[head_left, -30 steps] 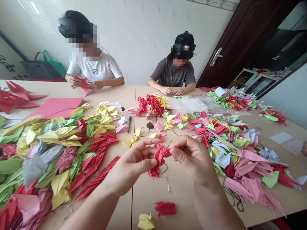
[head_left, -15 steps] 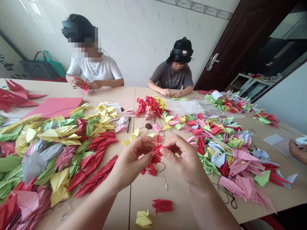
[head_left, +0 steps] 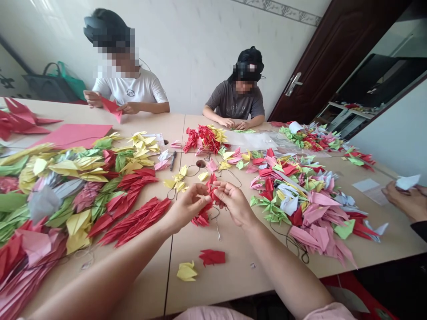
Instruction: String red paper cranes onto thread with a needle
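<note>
Over the middle of the table, my left hand (head_left: 188,208) and my right hand (head_left: 235,203) pinch a small red folded paper crane (head_left: 211,186) between their fingertips. The fingers hide part of it. Just beneath my hands lie more red paper cranes (head_left: 201,218), and a dark cord with a thin wire end (head_left: 219,233) trails beside them. Closer to me, a single red folded crane (head_left: 212,257) and a yellow one (head_left: 187,271) rest on the table (head_left: 230,284).
A large heap of strung paper cranes (head_left: 76,182) covers the left; another heap (head_left: 310,195) covers the right. A pen (head_left: 173,161) lies beyond my hands. Two people sit opposite, one holding red paper (head_left: 111,109). At right, another person's hands hold white paper (head_left: 407,182).
My hands have moved slightly away from me in view, still pinching the red crane, which is now raised more upright. The person at far left has opened out the red paper.
</note>
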`<state>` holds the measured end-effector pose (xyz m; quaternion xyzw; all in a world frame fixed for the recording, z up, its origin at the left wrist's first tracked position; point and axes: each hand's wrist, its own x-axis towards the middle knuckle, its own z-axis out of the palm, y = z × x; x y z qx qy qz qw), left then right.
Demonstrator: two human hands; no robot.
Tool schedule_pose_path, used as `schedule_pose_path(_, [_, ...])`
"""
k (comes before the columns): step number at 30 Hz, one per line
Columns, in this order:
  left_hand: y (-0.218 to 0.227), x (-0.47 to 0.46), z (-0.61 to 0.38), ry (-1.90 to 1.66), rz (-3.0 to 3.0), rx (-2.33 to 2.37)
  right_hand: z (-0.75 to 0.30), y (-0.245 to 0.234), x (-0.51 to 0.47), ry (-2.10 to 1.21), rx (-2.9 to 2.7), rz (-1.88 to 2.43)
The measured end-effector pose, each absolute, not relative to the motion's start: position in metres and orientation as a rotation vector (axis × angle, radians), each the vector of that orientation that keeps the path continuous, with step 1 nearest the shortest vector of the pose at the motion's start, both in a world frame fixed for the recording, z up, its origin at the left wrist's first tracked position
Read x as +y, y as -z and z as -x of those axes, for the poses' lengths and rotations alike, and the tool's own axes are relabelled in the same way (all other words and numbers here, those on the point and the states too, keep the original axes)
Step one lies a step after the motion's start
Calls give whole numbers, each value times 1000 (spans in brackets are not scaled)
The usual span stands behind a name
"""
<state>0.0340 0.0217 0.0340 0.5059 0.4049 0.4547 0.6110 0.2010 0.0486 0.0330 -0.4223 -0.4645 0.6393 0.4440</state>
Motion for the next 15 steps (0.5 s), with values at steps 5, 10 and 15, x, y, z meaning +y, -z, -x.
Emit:
schedule_pose_path(5, [-19,2,-37,-1036,-1209,927,-203,-19,41,-1703,-996,1001])
schedule_pose_path(10, [-9,-7,-39,-1109,-1166,954,-207,-11,35,-1795,-934,943])
schedule_pose_path(15, [-11,-11,-39,-1163,-1065,967,-206,-13,30,-1830,-911,867])
